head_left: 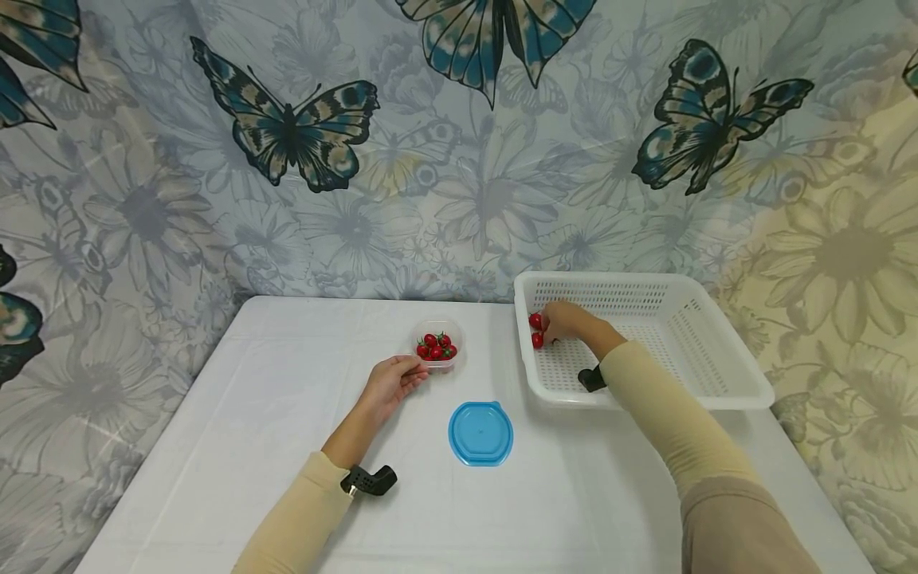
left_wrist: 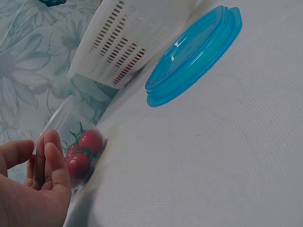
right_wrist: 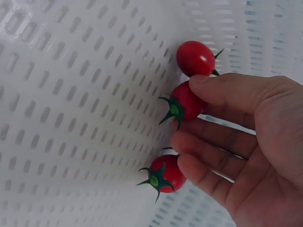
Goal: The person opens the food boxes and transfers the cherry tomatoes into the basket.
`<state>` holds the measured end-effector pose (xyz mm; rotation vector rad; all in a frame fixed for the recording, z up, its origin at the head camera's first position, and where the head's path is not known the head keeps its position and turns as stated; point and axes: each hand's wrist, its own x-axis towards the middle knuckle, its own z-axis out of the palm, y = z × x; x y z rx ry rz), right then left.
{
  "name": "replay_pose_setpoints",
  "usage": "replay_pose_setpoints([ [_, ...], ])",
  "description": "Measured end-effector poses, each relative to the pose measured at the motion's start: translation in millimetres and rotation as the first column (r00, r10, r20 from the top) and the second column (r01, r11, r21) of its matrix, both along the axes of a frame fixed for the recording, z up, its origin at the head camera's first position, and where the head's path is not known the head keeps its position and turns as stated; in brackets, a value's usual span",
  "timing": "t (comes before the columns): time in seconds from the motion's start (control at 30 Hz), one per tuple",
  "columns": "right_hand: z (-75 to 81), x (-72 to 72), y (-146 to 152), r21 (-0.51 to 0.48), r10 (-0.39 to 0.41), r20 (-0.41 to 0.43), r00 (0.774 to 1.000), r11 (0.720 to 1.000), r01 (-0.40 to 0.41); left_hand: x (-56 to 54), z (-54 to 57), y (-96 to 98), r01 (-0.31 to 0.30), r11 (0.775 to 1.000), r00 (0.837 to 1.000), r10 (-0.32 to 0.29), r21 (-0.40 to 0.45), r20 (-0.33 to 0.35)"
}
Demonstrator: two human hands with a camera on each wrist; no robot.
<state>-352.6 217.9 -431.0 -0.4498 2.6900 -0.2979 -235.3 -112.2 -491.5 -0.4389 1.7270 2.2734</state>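
My left hand (head_left: 390, 384) holds the near-left rim of a small clear plastic container (head_left: 439, 365), thumb and fingertips at its edge. Several red cherry tomatoes (head_left: 436, 347) with green stems lie in it; some also show through its wall in the left wrist view. Inside a white basket (head_left: 739, 391), my right hand (right_wrist: 255, 137) pinches a cherry tomato (right_wrist: 187, 101) between thumb and fingers. One loose tomato (right_wrist: 195, 58) lies just beyond the thumb, and another tomato (right_wrist: 165, 173) is beside the lower fingertips. Between the hands, a blue lid (head_left: 480, 434) rests on the table.
The perforated basket stands at the table's back right, its slotted side (left_wrist: 113, 45) facing the container. A white cloth (head_left: 237, 446) covers the table. Directly behind is a butterfly-patterned wall covering (head_left: 495, 199). Each wrist wears a black camera (head_left: 369, 481).
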Motion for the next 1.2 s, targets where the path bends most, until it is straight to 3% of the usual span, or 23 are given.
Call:
replay_pose_setpoints([
  [0.23, -1.2, 1.7, 0, -0.004, 0.007, -0.005, 1.000, 1.000, -0.007, 0.4, -0.5, 0.3, -0.005, 1.000, 1.000, 0.005, 0.015, -0.007],
  [0.43, 8.8, 4.0, 1, 0.003, 0.014, 0.001, 1.000, 1.000, -0.014, 0.4, -0.7, 1.0, -0.007, 1.000, 1.000, 0.007, 0.018, 0.005],
  [0.77, 49.9, -0.6, -3, 0.051, 0.104, -0.117, 0.988, 0.994, -0.099, -0.4, 1.0, -0.8, 0.003, 1.000, 1.000, -0.003, 0.022, -0.013],
  [1.03, 80.2, -6.7, -14, -0.114, 0.102, -0.201, 0.974, 0.985, -0.127, -1.1, 0.2, 0.0, 0.003, 1.000, 1.000, -0.003, 0.028, -0.016],
  [1.2, 93.6, -2.0, -34, -0.128, 0.092, -0.208, 0.974, 0.984, -0.121, -0.2, 0.3, 1.1, -0.006, 1.000, 1.000, 0.006, 0.018, -0.007],
])
